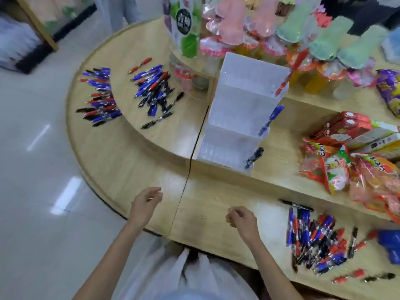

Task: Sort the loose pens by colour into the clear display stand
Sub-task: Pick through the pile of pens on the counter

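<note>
A clear tiered display stand (240, 109) stands on the middle wooden shelf. It holds a red pen (291, 74) in its top tier, a blue pen (270, 120) in the middle tier and a black pen (253, 158) in the bottom tier, all at its right side. Mixed red, blue and black pens lie in loose piles at the far left (98, 96), left of the stand (153, 89) and at the lower right (313, 241). My left hand (145, 204) and my right hand (242, 219) hover over the lowest shelf, fingers loosely curled, holding nothing.
Snack packets (350, 169) and boxes (342, 126) crowd the middle shelf right of the stand. Wrapped pink and green goods (303, 33) fill the top tier behind it. A blue object (389, 245) sits at the right edge. The tiled floor (32, 169) lies to the left.
</note>
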